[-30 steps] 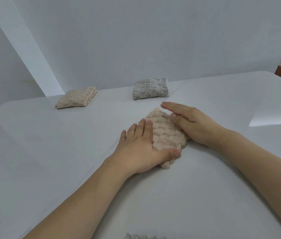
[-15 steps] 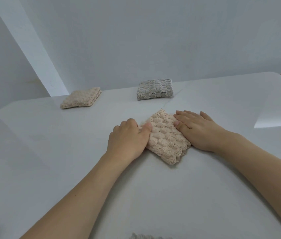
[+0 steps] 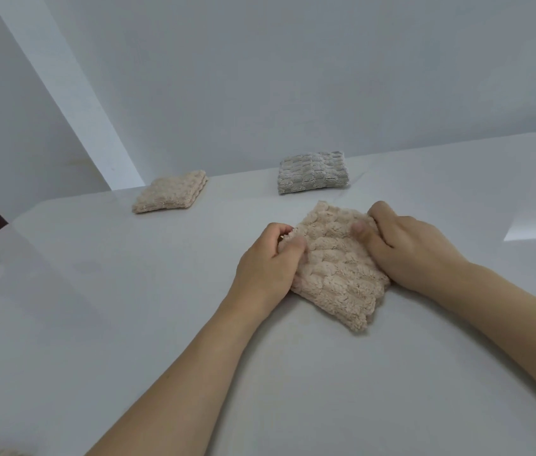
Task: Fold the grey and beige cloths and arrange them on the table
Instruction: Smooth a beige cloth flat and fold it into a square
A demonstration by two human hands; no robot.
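Both hands grip a folded beige cloth (image 3: 335, 268) near the middle of the white bench (image 3: 95, 307). The left hand (image 3: 266, 264) pinches its left edge with curled fingers; the right hand (image 3: 404, 248) pinches its right edge. Near the far edge lie another folded beige cloth (image 3: 169, 192) and a folded grey cloth (image 3: 312, 172), well apart.

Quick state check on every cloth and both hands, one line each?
Near beige cloth: folded, on the table, pinched at both sides.
Far beige cloth: folded, lying free.
Grey cloth: folded, lying free.
Left hand: pinches near beige cloth.
Right hand: pinches near beige cloth.
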